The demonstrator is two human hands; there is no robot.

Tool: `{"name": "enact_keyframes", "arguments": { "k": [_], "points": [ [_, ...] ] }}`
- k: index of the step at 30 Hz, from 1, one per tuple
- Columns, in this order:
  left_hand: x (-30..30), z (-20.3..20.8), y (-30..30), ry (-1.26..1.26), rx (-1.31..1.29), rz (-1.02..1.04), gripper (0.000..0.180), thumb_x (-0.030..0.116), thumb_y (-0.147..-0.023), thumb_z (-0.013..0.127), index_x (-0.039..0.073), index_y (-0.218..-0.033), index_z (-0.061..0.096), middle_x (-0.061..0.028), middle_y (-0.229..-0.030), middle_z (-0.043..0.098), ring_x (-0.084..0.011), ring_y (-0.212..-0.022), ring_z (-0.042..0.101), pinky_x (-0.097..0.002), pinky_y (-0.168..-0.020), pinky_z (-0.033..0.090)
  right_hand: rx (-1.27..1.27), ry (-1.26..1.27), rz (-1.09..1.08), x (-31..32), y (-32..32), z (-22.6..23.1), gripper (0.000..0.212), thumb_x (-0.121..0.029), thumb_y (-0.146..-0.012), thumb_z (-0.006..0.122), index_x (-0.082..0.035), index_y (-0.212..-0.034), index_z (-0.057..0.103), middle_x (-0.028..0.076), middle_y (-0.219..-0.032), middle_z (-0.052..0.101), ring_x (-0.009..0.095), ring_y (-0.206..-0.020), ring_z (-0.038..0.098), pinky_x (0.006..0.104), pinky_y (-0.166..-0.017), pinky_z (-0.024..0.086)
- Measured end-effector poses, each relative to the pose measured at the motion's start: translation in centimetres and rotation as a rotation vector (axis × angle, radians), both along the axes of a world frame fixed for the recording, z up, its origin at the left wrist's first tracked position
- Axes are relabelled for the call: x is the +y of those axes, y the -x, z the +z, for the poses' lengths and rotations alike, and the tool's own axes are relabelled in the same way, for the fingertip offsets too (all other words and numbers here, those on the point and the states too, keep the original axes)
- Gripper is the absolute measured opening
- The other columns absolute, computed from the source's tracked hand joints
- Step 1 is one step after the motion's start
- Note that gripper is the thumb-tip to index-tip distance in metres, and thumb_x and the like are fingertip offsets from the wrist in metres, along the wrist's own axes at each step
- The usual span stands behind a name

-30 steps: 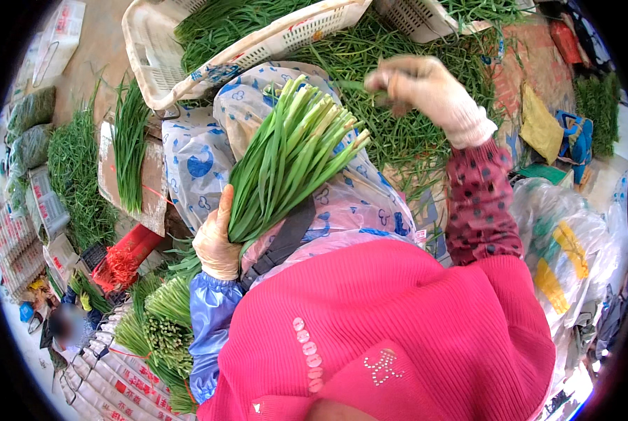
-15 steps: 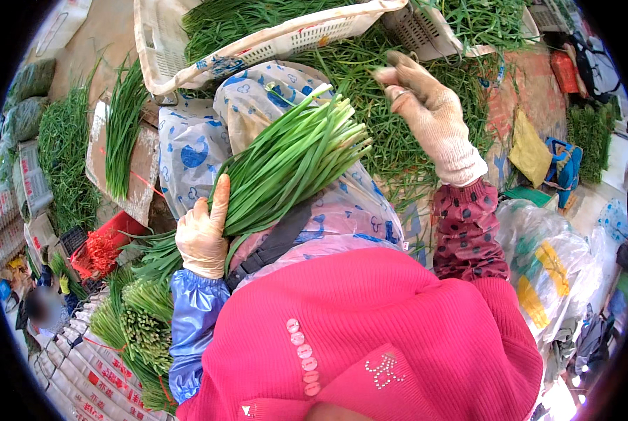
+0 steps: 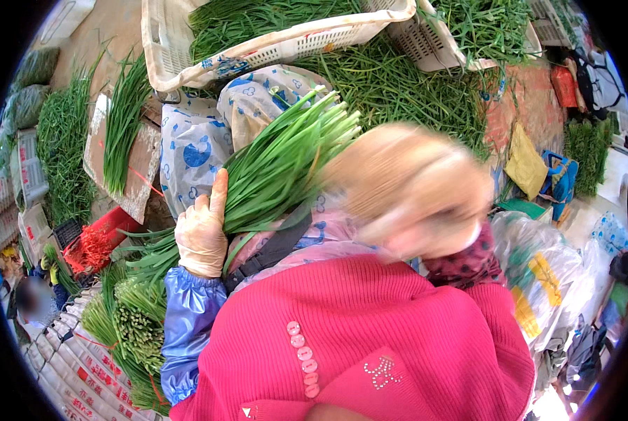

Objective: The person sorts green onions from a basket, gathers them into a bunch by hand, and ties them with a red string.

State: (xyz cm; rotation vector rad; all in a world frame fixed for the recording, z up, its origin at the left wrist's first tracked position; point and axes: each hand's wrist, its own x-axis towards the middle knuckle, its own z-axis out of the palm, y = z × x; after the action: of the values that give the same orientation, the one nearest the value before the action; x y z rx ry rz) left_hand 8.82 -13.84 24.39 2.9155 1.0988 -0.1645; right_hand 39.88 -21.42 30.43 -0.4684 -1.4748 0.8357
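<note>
A thick bunch of garlic chives lies across my lap, its pale cut ends pointing up and to the right. My left hand, in a thin cream glove, is closed round the bunch's leafy lower part, with the index finger stretched along it. My right hand, in a pale knit glove, is a fast blur close to the right side of the bunch. Its fingers are smeared, so neither their pose nor any hold shows. Under the bunch, a clear apron with blue prints covers my knees.
Ahead stands a white plastic crate of chives, with a second crate to its right. Loose chives cover the floor below. At left are a board bearing chives, red ties and tied bundles. Plastic bags lie right.
My right hand has swung down and toward me from beyond the bunch's cut ends, and is now blurred beside it. My left hand keeps its hold, almost unmoved.
</note>
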Motion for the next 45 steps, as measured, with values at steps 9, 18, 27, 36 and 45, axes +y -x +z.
{"name": "enact_keyframes", "arguments": {
  "k": [9,18,27,36,45],
  "points": [
    [0.6,-0.9,0.4,0.144,-0.076,-0.007,0.09,-0.002,-0.069,0.061,0.023,-0.15,0.031,-0.0082,-0.078,0.054,-0.0293,-0.069,0.061,-0.0414,-0.062,0.05,-0.048,0.896,-0.323,-0.2,-6.8,-4.5,0.056,-0.015,-0.083,0.067,-0.001,-0.135,0.049,0.008,-0.129,0.058,0.016,-0.116,0.051,0.0307,-0.101,0.039],
    [0.6,-0.9,-0.1,0.054,-0.053,-0.051,0.079,0.006,-0.077,0.057,0.023,-0.15,0.032,-0.008,-0.077,0.054,-0.0282,-0.064,0.06,-0.0408,-0.06,0.049,-0.349,0.679,-0.506,2.7,-3.5,-6.8,0.045,-0.021,-0.07,0.077,-0.002,-0.108,0.062,0.014,-0.116,0.06,0.025,-0.103,0.061,0.0332,-0.09,0.047],
    [0.0,-0.8,-0.3,0.038,0.023,-0.008,0.077,0.005,-0.078,0.055,0.023,-0.149,0.032,-0.0074,-0.076,0.054,-0.0271,-0.063,0.06,-0.0397,-0.058,0.049,-0.769,1.027,-0.567,0.0,1.4,-3.7,0.038,-0.047,-0.084,0.063,-0.009,-0.086,0.068,0.012,-0.067,0.064,0.025,-0.063,0.065,0.0387,-0.063,0.051],
    [0.4,-1.0,0.2,0.019,-0.001,-0.046,0.077,0.003,-0.078,0.055,0.024,-0.148,0.034,-0.0073,-0.077,0.053,-0.0263,-0.06,0.06,-0.0395,-0.056,0.049,0.458,0.92,0.03,-5.2,-2.8,-4.9,0.02,-0.022,-0.083,0.063,-0.005,-0.093,0.063,-0.001,-0.061,0.056,0.009,-0.048,0.047,0.0268,-0.044,0.038],
    [1.5,-1.8,0.9,0.047,-0.065,-0.112,0.074,0.008,-0.078,0.058,0.025,-0.147,0.038,-0.0078,-0.079,0.055,-0.0279,-0.06,0.059,-0.0413,-0.055,0.048,-0.328,0.892,-0.394,0.9,-7.8,-5.8,0.049,0.002,-0.084,0.053,-0.013,-0.13,0.055,0.01,-0.123,0.061,0.018,-0.082,0.063,0.0295,-0.075,0.052]
  ]
}}
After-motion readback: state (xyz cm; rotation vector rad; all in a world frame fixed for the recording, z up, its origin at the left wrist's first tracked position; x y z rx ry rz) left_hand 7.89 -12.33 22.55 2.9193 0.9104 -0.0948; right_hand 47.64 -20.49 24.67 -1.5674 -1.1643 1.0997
